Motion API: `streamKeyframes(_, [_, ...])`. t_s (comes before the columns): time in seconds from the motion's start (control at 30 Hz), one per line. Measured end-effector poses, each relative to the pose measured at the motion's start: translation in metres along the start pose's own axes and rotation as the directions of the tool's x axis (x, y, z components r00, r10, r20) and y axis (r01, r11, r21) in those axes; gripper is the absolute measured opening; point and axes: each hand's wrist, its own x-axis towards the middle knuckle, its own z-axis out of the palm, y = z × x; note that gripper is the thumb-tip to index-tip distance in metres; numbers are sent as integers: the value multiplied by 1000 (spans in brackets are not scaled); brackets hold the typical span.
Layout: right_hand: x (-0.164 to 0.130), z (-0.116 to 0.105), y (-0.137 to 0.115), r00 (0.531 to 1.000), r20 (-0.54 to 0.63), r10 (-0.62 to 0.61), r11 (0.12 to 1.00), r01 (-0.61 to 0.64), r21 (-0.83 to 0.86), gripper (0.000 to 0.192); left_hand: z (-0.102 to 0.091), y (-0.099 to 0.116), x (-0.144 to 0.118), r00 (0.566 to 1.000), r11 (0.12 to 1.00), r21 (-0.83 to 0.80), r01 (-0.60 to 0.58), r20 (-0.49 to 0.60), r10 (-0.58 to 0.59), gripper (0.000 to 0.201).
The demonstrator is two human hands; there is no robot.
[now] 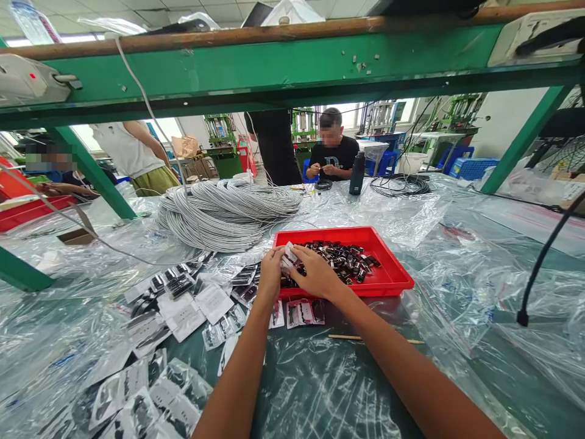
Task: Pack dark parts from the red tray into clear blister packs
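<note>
White and small, seemingly a packet (289,255), pinched between the fingers of left hand (271,271) and right hand (316,272) over the left end of the red tray (391,268), liable through a loosened grip to slip among dark shiny parts (345,259) inside.

The left hand (272,273) and right hand (316,273) partly hide a packet (289,257) too small for me to read. A green beam (274,64) hides the heads of 2 far standing people (274,146). Near left, loose packets (132,417) run out of view.
</note>
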Motion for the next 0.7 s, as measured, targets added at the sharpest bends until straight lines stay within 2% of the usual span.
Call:
streamKeyframes(0.13, [-2,3,-6,999,-1,-37,998,37,41,54,0,3,-6,998,999,-25,-23,-53,22,52])
streamKeyframes(0.23, [-1,4,-9,999,-52,-2,998,6,62,52,-1,6,-9,996,998,-65,-12,-87,6,57])
streamKeyframes(0.33, [1,5,-12,991,-115,63,989,-47,142,44,-2,8,-10,999,994,-106,11,-36,-15,54])
streamKeyframes(0.43, [2,6,-9,973,-143,181,924,-118,365,28,-3,9,-11,999,992,-127,22,38,-17,48])
streamKeyframes(0.5, [3,3,-3,953,-141,269,847,-165,505,21,-4,10,-11,995,994,-97,42,98,-33,46])
streamKeyframes(0.57, [4,-1,5,943,-114,313,791,-192,581,23,-5,11,-12,988,998,-35,54,145,-48,45])
streamKeyframes(0.7, [5,-8,16,956,-40,292,772,-210,599,15,-5,17,-12,989,990,136,31,140,-51,44])
